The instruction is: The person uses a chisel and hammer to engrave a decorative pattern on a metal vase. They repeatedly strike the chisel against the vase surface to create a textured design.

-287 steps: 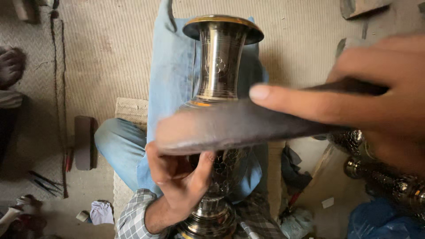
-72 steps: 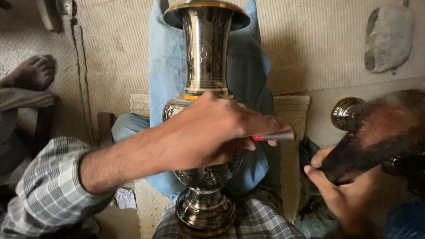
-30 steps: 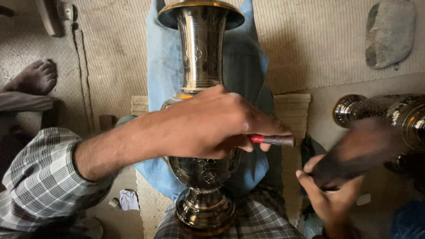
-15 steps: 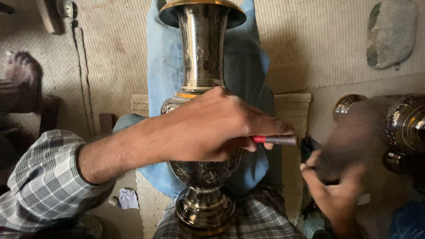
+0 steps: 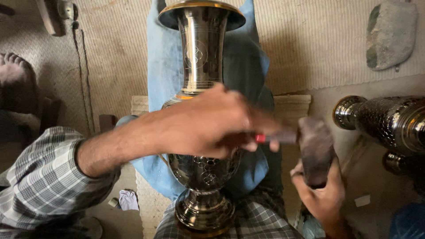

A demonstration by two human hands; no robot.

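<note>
Lying under both hands (image 5: pixel 208 124): metal vase (image 5: pixel 201 66)

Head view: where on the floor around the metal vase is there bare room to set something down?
Bare mat lies between the vase on its blue cloth and the grey stone, and left of the cloth toward the cord. Crowded: right, by the right hand, its dark block and other metalware; the left hand spans the middle.

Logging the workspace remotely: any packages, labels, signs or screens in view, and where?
No packages, signs or screens in view.
Possible label: small white paper scrap, rectangular, on the floor at lower right, right of the right hand; too small to tell more.
</note>
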